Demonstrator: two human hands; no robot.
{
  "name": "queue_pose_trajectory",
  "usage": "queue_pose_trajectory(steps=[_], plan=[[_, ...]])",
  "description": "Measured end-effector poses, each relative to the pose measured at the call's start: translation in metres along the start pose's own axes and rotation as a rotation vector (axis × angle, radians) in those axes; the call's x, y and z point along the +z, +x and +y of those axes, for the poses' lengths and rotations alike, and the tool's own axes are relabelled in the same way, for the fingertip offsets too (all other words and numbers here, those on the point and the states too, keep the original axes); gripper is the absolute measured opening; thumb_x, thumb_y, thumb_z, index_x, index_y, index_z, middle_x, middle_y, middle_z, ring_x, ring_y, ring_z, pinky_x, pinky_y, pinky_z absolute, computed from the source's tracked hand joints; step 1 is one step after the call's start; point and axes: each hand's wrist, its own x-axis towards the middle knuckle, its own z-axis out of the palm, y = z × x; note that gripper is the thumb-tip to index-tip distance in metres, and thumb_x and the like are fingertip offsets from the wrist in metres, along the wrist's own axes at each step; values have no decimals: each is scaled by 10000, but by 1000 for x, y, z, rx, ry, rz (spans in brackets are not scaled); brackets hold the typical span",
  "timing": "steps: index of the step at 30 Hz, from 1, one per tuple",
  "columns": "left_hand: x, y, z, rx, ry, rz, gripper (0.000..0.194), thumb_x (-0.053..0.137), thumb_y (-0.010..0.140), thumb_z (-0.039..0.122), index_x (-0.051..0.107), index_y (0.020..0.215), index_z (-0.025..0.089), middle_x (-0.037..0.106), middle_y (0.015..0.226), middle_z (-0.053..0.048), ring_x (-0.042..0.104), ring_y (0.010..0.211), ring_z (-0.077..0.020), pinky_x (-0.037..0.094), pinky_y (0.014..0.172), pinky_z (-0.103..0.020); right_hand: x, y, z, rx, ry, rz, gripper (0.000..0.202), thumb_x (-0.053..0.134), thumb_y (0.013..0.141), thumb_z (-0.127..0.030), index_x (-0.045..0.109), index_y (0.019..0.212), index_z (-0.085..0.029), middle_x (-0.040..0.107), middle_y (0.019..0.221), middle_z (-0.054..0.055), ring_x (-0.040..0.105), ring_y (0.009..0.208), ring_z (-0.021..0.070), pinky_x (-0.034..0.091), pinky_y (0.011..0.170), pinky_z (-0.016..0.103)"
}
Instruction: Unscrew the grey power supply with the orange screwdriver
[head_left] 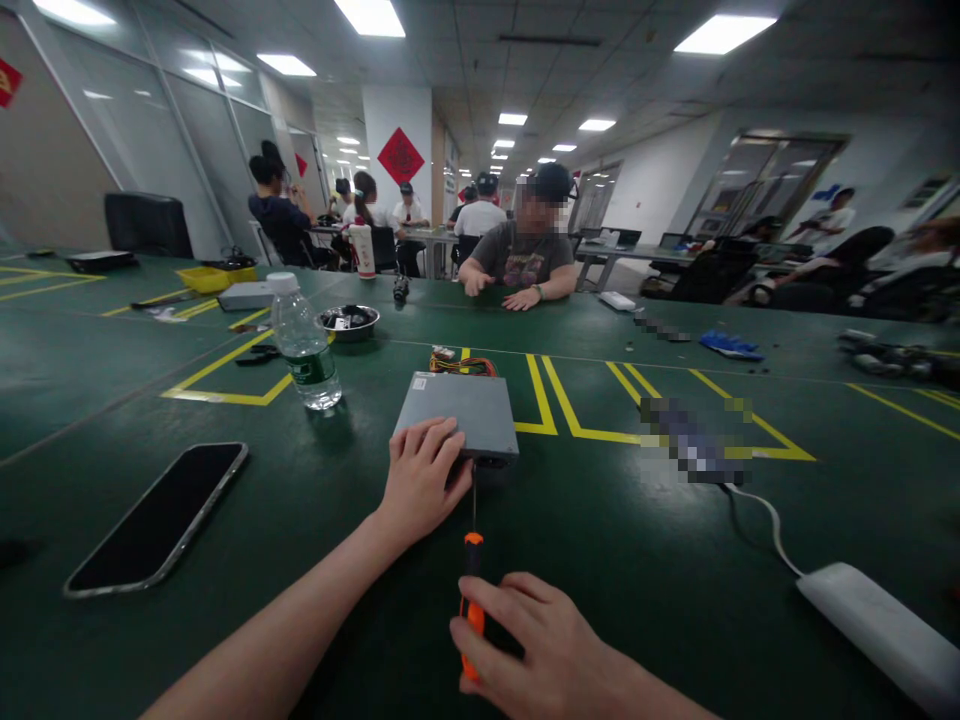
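Observation:
A grey computer power supply (480, 405) lies flat on the green table, with a bundle of coloured cables (465, 367) at its far side. My left hand (424, 475) grips its near left corner, fingers over the top and thumb at the near face. In my right hand (532, 640) is a screwdriver (473, 560) with an orange and black handle, held between thumb and fingers. Its shaft points away from me, and the tip meets the near face of the power supply beside my left thumb. The exact contact point is hidden.
Left of the power supply stand a water bottle (306, 350) and a metal bowl (351, 322); a phone (161, 520) lies nearer. At right are a blurred-out device (690, 440) and a white power bank (877, 620) with a cable. A person (521, 250) sits opposite.

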Motion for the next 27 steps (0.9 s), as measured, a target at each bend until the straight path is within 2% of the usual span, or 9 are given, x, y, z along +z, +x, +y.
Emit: queue_pose_trajectory(steps=[2,4,8,10,13,17,20,23,27], plan=[[0,0,0,-1,-1,-2,218,505,828,307,539,1021,211,585,1151,-65,473,1098,-242,314,885,-413,3,-3,0,-9,-6,73,188,469,904,-290,587,872,-147,657,987,120,637,717,130,505,709,266],[0,0,0,-3,-4,-2,219,508,826,305,539,1023,213,584,1152,-65,470,1100,-241,314,887,-413,3,-5,0,9,5,79,217,463,909,-308,579,839,-139,657,1007,126,640,747,132,501,736,257],[1,0,0,-4,-6,2,217,513,824,304,541,1020,213,584,1151,-64,469,1100,-238,314,887,-410,-2,0,-1,25,2,-36,244,470,902,-358,572,1012,-165,634,1074,112,630,862,147,499,750,242],[1,0,-1,-4,-4,-2,218,510,827,307,539,1019,209,583,1151,-64,468,1101,-237,313,885,-409,-3,2,-1,5,-21,-51,241,484,896,-340,561,1069,-191,634,1066,110,636,815,148,507,720,260],[0,0,-1,-2,2,-4,221,505,829,314,537,1021,208,581,1153,-66,466,1101,-240,312,882,-412,0,-1,1,-28,-32,32,158,498,893,-289,594,940,-173,655,1005,114,630,675,119,508,675,260],[0,0,-1,2,4,0,218,501,830,311,537,1020,211,581,1155,-65,469,1098,-242,314,880,-412,3,-5,2,-4,1,77,204,472,908,-307,575,812,-159,654,1033,122,642,733,124,505,720,248],[0,0,0,-1,2,2,214,502,830,310,539,1017,212,582,1153,-63,470,1097,-240,316,877,-410,0,-2,1,12,15,3,275,383,938,-352,576,954,-157,644,1060,119,644,814,149,511,713,247],[0,0,-1,0,5,-2,217,504,829,312,539,1018,209,582,1152,-64,472,1095,-241,317,874,-412,-2,1,1,-10,-10,-24,252,401,934,-318,560,1068,-176,645,1041,122,647,790,149,515,691,258],[0,0,-1,3,4,3,217,504,829,314,539,1015,208,581,1153,-68,472,1096,-243,318,877,-416,0,-3,2,-21,-4,78,178,479,906,-288,589,883,-151,667,963,119,643,711,125,506,696,250]])
